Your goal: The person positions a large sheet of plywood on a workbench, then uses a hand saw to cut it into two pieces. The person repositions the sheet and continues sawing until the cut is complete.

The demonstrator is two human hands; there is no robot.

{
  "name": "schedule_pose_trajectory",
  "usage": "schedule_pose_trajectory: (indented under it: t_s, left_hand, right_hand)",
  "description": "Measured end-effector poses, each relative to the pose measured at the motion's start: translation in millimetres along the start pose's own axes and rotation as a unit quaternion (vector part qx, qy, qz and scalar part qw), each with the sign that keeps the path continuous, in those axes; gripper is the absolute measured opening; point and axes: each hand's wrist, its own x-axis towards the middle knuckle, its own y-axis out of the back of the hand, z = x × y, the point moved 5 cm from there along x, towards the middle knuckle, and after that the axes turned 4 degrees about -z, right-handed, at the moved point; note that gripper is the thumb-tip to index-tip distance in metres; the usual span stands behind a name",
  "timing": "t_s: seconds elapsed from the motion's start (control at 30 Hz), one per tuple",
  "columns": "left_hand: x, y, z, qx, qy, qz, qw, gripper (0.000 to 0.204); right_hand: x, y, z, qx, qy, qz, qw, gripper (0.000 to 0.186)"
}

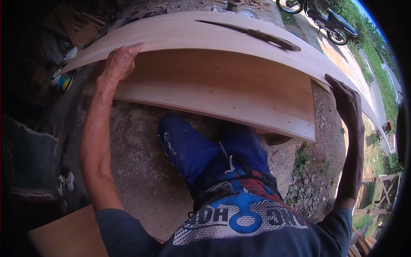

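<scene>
A large pale plywood sheet (171,32) stretches across in front of me, bowed by the lens. My left hand (122,62) grips its near edge on the left, fingers curled over the top. At the right, my right hand (346,100) has hold of the same sheet's edge, its thumb side up against the wood. On top of the sheet lies what looks like a hand saw (274,39), its dark tapered blade pointing left. Below the sheet shows a lower wooden panel (205,96) with small dark screw or nail marks, like part of a box; its far side is hidden.
A motorcycle (329,21) stands at the far right beside greenery. Scrap boards (81,32) and a small bucket (64,82) are at the left. Another wooden board (68,235) lies at lower left. Weeds (302,160) grow from the ground at right; a wooden fence (381,188) stands farther right.
</scene>
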Motion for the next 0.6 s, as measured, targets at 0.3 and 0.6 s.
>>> schedule_pose_trajectory:
  t_s: [0.3,0.6]
  left_hand:
    - [26.8,10.2,-29.6,0.062,-0.063,-0.016,0.996,0.053]
    - [28.3,11.4,-31.3,-0.015,-0.061,-0.006,0.998,0.042]
  right_hand:
    - [8.9,1.4,17.0,-0.022,-0.013,-0.006,1.0,0.031]
    - [19.5,5.9,42.8,-0.08,-0.075,0.007,0.994,0.034]
